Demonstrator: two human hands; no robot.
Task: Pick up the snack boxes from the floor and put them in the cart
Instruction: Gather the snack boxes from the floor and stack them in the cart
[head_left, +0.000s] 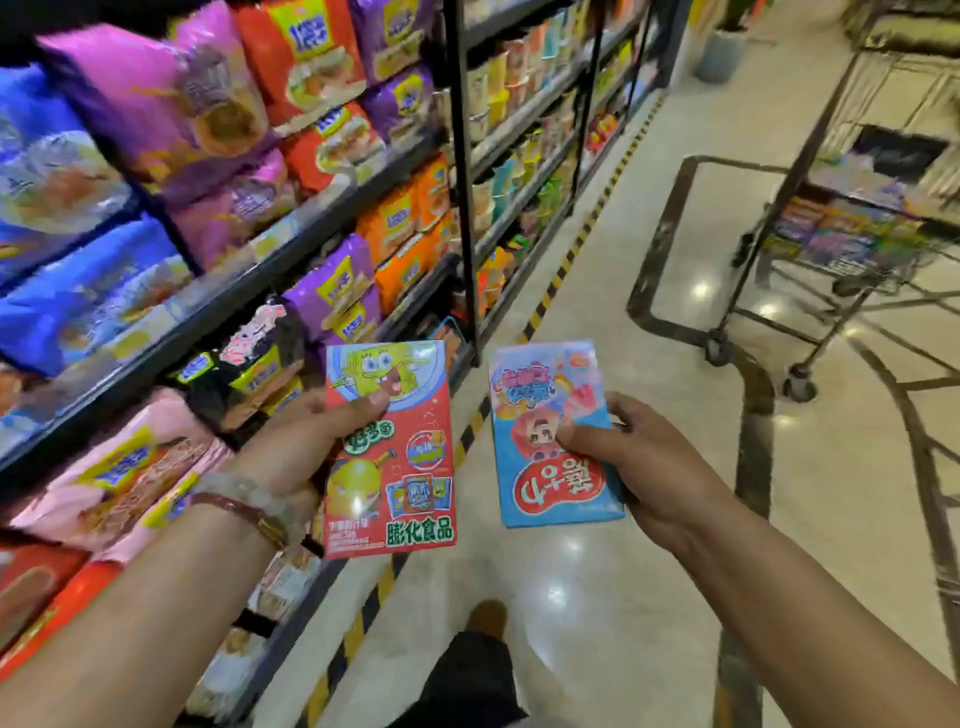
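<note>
- Right now my left hand holds the red snack box upright in front of me, its grip clamped on it: thumb across the printed front, fingers behind the left edge.
- My right hand holds the blue snack box just beside the red one, apart from it, grip clamped too, with the thumb on the front and fingers curled round the right edge.
- Both boxes are up off the floor, above the strip of yellow-and-black tape along the foot of the shelves.
- Ahead and to the right stands the cart, well apart from the boxes, with colourful packs already on its lower level.
- On my left the shelves are packed with bright bags of noodles.
- A bracelet sits on my left wrist.
- My shoe shows on the floor below the boxes.
</note>
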